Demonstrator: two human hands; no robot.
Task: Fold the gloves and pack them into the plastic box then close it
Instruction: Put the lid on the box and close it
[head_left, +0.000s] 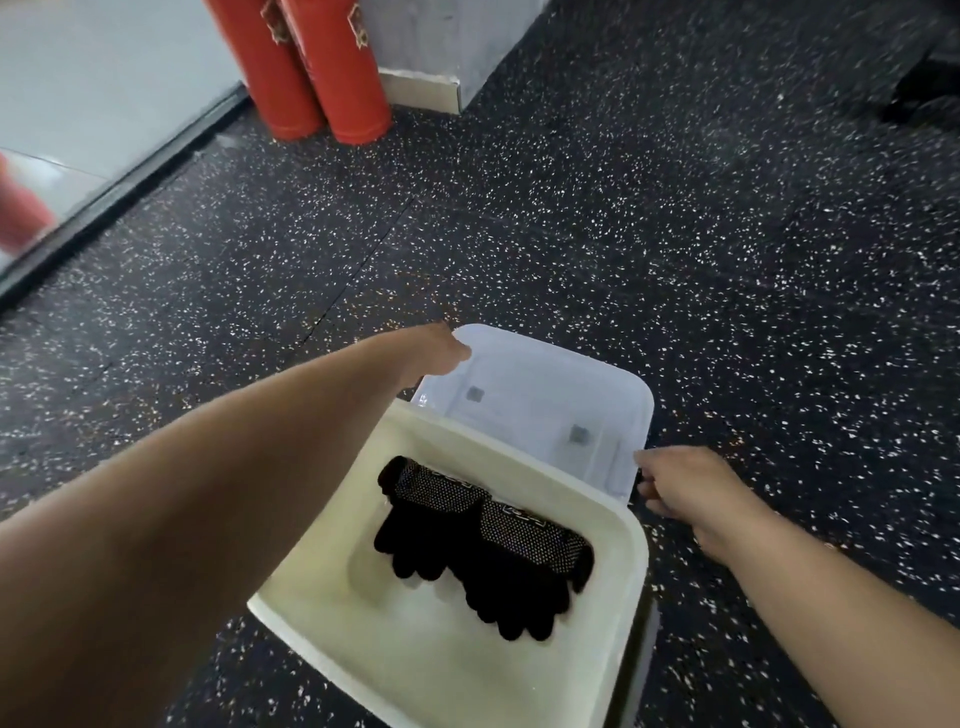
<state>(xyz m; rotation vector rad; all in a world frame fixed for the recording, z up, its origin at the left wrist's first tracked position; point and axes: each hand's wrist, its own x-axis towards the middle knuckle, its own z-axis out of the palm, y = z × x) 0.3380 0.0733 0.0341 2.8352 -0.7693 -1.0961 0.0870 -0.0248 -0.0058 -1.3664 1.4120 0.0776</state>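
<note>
A cream plastic box (618, 525) sits on a black speckled rubber floor (623, 234), with two black gloves (483, 540) lying side by side on its bottom. Each glove is folded, its white-dotted cuff turned toward the far wall and its fingers pointing toward the camera; the two gloves touch at the middle. A translucent lid (540, 379) stands tilted up at the far edge of the box, leaving the box open. The left hand (434, 351) reaches across to the lid's far left corner and grips it, the fingers wrapped out of sight behind the plastic. The right hand (680, 483) is at the lid's right edge, its fingers curled loosely and touching the rim; whether they are clamped on it cannot be told. Both forearms are bare. At the top left, two red cylinders (317, 67) stand upright against a grey block (441, 41), beside a pale strip of smooth floor edged by a dark border. The upper right corner of the view is blurred and dark.
</note>
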